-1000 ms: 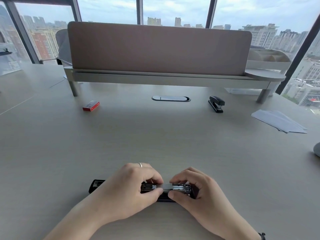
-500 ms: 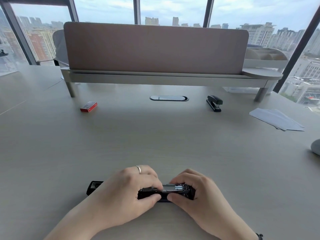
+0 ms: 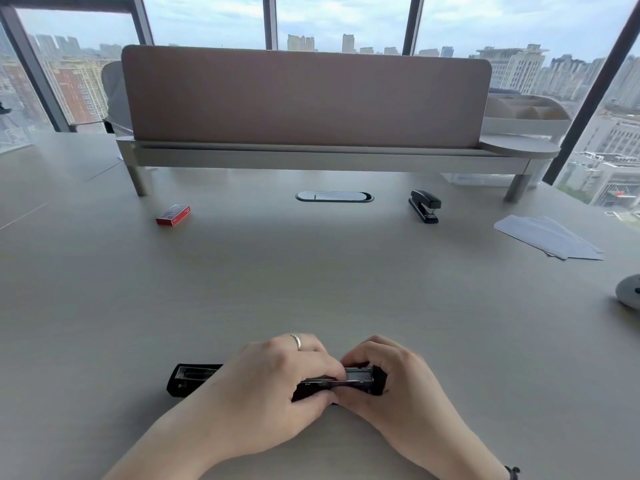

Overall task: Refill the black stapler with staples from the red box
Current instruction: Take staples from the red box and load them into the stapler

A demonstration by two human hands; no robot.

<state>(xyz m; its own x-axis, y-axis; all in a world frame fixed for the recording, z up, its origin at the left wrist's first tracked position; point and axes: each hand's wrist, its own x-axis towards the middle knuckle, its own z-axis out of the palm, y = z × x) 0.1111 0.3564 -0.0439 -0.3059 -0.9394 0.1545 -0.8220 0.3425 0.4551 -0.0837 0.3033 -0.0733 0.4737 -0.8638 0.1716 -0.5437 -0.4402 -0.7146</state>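
Observation:
A black stapler (image 3: 194, 378) lies opened out flat on the desk near me, its lid end sticking out to the left. My left hand (image 3: 273, 386) covers its middle and pinches the metal staple channel (image 3: 358, 375). From the right, my right hand (image 3: 398, 382) grips the channel's other end, fingertips meeting the left ones. Whether staples sit in the channel is hidden by my fingers. The red box (image 3: 173, 215) lies far off at the back left, apart from both hands.
A second black stapler (image 3: 424, 205) stands at the back right. White paper sheets (image 3: 547, 237) lie further right, and a grey round object (image 3: 628, 291) is at the right edge. A raised shelf with a screen (image 3: 304, 98) runs along the back above a cable grommet (image 3: 334, 196).
My fingertips have closed in over the staple channel, covering more of its shiny metal. The stapler stays in the same spot on the desk.

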